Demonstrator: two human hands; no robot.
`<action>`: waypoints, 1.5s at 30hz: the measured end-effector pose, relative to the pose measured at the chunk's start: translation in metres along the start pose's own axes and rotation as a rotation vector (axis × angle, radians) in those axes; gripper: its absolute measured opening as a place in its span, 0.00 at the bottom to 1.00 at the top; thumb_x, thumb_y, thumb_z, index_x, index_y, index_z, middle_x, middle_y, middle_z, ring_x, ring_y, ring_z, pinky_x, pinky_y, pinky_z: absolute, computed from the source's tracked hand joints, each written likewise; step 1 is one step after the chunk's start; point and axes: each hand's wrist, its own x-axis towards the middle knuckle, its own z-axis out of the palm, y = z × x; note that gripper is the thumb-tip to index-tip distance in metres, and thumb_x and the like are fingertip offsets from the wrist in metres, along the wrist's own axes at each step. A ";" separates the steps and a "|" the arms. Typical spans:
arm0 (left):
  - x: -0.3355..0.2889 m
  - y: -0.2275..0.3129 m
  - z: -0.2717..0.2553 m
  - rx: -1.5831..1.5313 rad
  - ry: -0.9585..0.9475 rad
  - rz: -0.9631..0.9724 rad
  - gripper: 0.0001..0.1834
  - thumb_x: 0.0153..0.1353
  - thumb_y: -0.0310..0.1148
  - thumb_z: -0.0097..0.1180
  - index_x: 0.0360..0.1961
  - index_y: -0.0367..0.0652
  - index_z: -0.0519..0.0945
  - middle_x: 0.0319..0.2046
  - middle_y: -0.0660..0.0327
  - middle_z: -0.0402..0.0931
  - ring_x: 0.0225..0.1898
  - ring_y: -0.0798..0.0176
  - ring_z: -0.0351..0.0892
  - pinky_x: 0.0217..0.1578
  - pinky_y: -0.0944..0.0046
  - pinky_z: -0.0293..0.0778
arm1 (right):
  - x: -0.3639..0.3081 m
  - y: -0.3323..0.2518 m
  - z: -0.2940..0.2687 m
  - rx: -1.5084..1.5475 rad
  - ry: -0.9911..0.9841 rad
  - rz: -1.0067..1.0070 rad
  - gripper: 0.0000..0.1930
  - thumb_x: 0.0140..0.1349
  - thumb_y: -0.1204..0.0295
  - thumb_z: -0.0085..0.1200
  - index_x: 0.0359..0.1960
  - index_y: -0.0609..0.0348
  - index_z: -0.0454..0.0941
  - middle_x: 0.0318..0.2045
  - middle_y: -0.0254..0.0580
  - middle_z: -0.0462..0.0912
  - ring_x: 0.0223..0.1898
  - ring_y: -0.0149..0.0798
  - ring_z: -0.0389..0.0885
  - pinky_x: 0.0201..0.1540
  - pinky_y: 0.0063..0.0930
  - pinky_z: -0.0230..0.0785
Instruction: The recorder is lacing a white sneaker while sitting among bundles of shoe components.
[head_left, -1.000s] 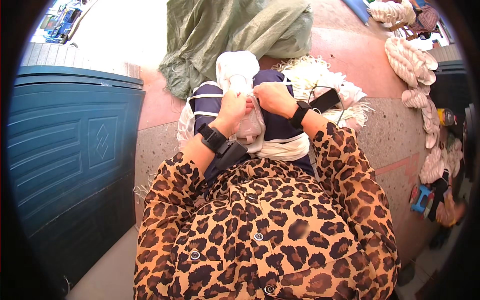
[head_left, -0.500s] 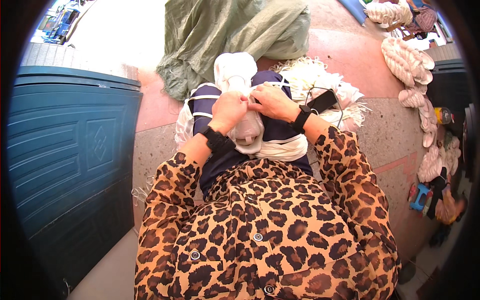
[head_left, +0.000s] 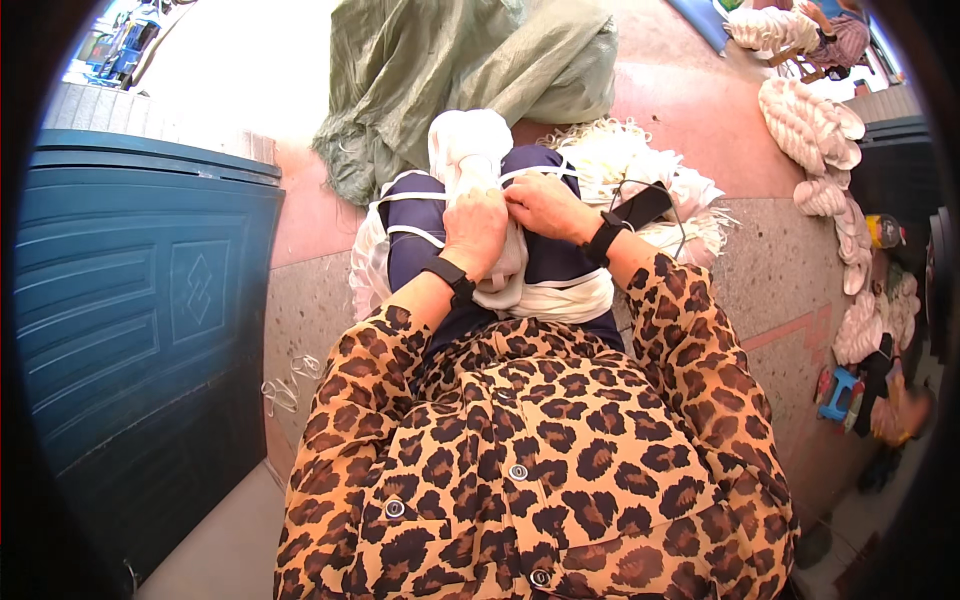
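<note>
Between my knees a long white cloth item [head_left: 470,140] stands up, its kind unclear. Its lower part is a pinkish white, and my left hand [head_left: 476,230] covers the middle of it. The left fingers are closed on the white cloth, with the back of that hand upward. Right beside it, my right hand [head_left: 548,205] has thumb and fingers pinched together at the cloth's right edge. What that pinch holds is too small to make out. White straps [head_left: 415,235] run across my dark trouser legs, and folded white cloth [head_left: 565,299] lies on my lap.
A heap of white stringy cloth [head_left: 620,150] lies beyond my right knee, with a black phone [head_left: 645,205] on it. A grey-green sheet [head_left: 450,80] spreads ahead. White bundles [head_left: 810,130] line the right side. A blue panelled door [head_left: 150,290] stands left.
My left hand has moved slightly right and now lies over the cloth's middle, back upward. My right hand has shifted only a little and stays pinched at the cloth's edge.
</note>
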 end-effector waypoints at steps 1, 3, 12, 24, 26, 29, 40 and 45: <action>-0.001 -0.001 -0.001 0.028 0.011 0.024 0.09 0.54 0.33 0.45 0.23 0.39 0.73 0.24 0.50 0.74 0.26 0.50 0.76 0.25 0.54 0.72 | -0.002 -0.006 0.001 -0.096 0.041 -0.001 0.07 0.49 0.71 0.48 0.29 0.59 0.74 0.28 0.43 0.74 0.36 0.46 0.71 0.39 0.37 0.63; -0.005 -0.001 -0.014 0.014 -0.008 0.024 0.08 0.53 0.32 0.45 0.25 0.39 0.73 0.26 0.51 0.74 0.28 0.51 0.75 0.26 0.55 0.71 | -0.007 -0.019 0.005 -0.286 0.124 0.000 0.07 0.51 0.69 0.49 0.30 0.57 0.74 0.29 0.39 0.74 0.37 0.43 0.71 0.39 0.36 0.63; -0.025 -0.055 -0.072 -0.962 -0.373 -0.401 0.10 0.55 0.26 0.42 0.35 0.33 0.73 0.25 0.57 0.76 0.28 0.67 0.75 0.30 0.68 0.69 | -0.017 -0.081 0.009 0.093 0.027 -0.165 0.04 0.44 0.74 0.52 0.24 0.57 0.73 0.21 0.43 0.75 0.28 0.44 0.76 0.34 0.35 0.67; -0.011 -0.057 -0.024 -0.301 -0.075 -0.278 0.11 0.55 0.36 0.46 0.28 0.41 0.77 0.25 0.50 0.77 0.31 0.48 0.76 0.32 0.51 0.67 | 0.040 -0.023 0.027 -0.180 0.084 0.178 0.12 0.58 0.62 0.45 0.28 0.59 0.71 0.24 0.46 0.77 0.30 0.48 0.76 0.35 0.42 0.62; -0.011 -0.054 -0.024 -0.238 -0.053 -0.241 0.10 0.54 0.35 0.46 0.27 0.42 0.77 0.25 0.52 0.76 0.31 0.50 0.75 0.32 0.52 0.66 | 0.040 -0.023 0.027 -0.155 0.066 0.221 0.13 0.59 0.62 0.44 0.28 0.59 0.71 0.24 0.46 0.77 0.30 0.48 0.76 0.35 0.43 0.62; -0.008 -0.048 -0.029 -0.126 -0.004 -0.158 0.09 0.53 0.34 0.46 0.25 0.43 0.77 0.25 0.55 0.76 0.33 0.53 0.74 0.33 0.54 0.65 | 0.040 -0.025 0.023 -0.176 0.047 0.216 0.13 0.59 0.61 0.42 0.28 0.59 0.71 0.25 0.47 0.77 0.31 0.49 0.76 0.35 0.43 0.62; -0.008 -0.051 -0.025 -0.060 0.062 -0.078 0.11 0.49 0.39 0.54 0.27 0.42 0.79 0.22 0.56 0.74 0.30 0.53 0.73 0.31 0.55 0.65 | 0.036 -0.027 0.005 0.541 0.180 0.466 0.19 0.61 0.61 0.41 0.24 0.67 0.72 0.17 0.54 0.74 0.21 0.54 0.71 0.25 0.39 0.62; -0.017 -0.034 -0.045 -0.025 0.017 0.074 0.14 0.48 0.42 0.55 0.29 0.42 0.78 0.26 0.56 0.75 0.36 0.53 0.71 0.31 0.52 0.64 | 0.019 -0.027 0.017 0.323 0.040 0.397 0.13 0.55 0.66 0.44 0.25 0.66 0.75 0.19 0.57 0.75 0.25 0.54 0.75 0.29 0.40 0.66</action>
